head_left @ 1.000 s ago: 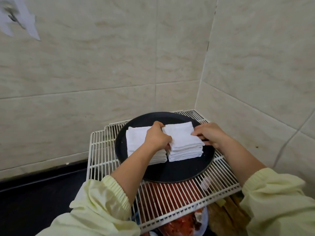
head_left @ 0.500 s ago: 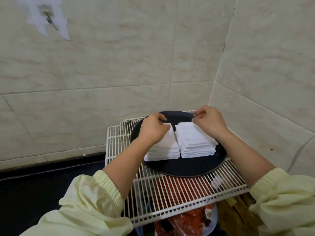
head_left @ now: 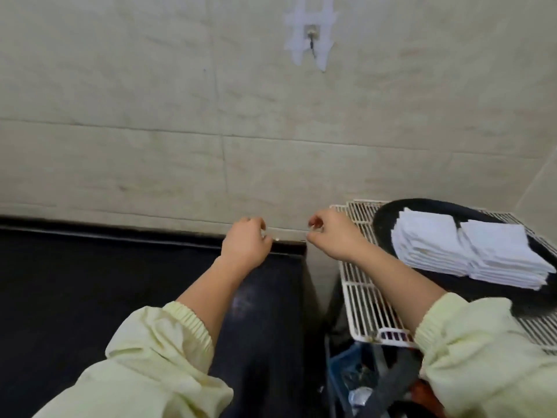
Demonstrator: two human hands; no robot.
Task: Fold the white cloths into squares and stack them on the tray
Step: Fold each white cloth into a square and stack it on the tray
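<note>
Hovering side by side: left hand (head_left: pixel 245 240) and right hand (head_left: pixel 331 236), fingers curled, gripping nothing visible. To the right, two touching stacks of folded white cloth squares (head_left: pixel 428 241) sit on round black tray (head_left: pixel 382 226), atop white wire rack (head_left: pixel 358 285).

White cloths (head_left: pixel 470 251) lie on a black tray (head_left: pixel 388 218) at right, over a white wire rack (head_left: pixel 358 285). Sleeves (head_left: pixel 156 354) are pale yellow-green; the wall (head_left: pixel 150 116) is veined beige tile; the surface (head_left: pixel 90 282) is black.
</note>
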